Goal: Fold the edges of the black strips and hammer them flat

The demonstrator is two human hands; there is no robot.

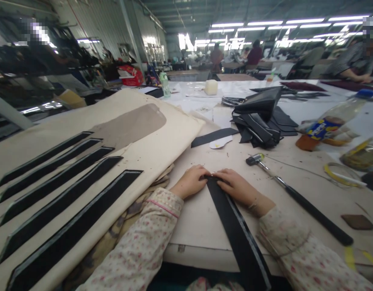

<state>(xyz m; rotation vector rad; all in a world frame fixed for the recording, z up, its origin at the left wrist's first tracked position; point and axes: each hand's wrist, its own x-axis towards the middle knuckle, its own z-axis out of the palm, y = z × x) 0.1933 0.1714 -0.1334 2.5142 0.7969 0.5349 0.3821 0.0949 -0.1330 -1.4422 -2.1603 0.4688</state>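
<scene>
A long black strip [235, 226], with a pale line along its right side, runs from the table's front edge up to my hands. At its far end, the fingers of my left hand [192, 182] are closed on the left corner. My right hand [236, 186] grips the same end from the right, fingertips close to those of the left. Several similar black strips [74, 222] with pale edges lie side by side on a cream padded board [138, 141] to my left. A hammer [298, 198] with a black handle lies right of my right arm.
Behind my hands are a flat black piece [215, 136], a white piece [221, 142] and a pile of black pieces [259, 121]. To the right stand a tilted Pepsi bottle [322, 125], a yellow ring [340, 174] and a brown block [357, 221]. Other people work at tables beyond.
</scene>
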